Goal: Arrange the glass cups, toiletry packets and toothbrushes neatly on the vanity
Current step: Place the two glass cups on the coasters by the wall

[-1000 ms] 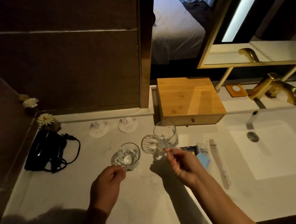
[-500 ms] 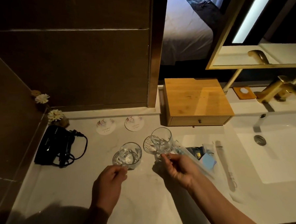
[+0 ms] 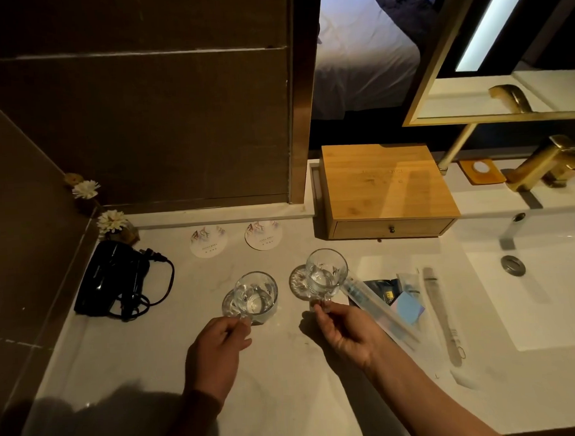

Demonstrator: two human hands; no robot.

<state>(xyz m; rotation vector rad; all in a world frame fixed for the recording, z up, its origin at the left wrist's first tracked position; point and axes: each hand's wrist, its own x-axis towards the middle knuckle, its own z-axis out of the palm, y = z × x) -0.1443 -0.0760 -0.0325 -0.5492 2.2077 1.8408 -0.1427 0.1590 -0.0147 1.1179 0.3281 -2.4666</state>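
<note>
Two clear glass cups stand out on the white vanity top [image 3: 128, 376]. My left hand [image 3: 216, 350] pinches the near rim of the left glass cup [image 3: 255, 294], which rests low on the counter. My right hand [image 3: 343, 330] grips the base of the right glass cup [image 3: 326, 275] and holds it tilted, lifted above a patterned round coaster [image 3: 298, 284]. To the right lie a wrapped toothbrush [image 3: 373, 301], a dark toiletry packet [image 3: 385, 289], a blue packet [image 3: 407, 308] and a second wrapped toothbrush [image 3: 443, 316].
Two round paper coasters [image 3: 208, 241] [image 3: 263, 235] lie near the back wall. A black hair dryer [image 3: 114, 282] with its cord sits at the left. A wooden drawer box [image 3: 384, 186] stands behind the cups. The sink basin [image 3: 549, 287] and gold tap [image 3: 549, 164] are at the right.
The right glass cup has come lower and nearer to its patterned coaster. The left hand stays on the left glass cup. The view has shifted slightly.
</note>
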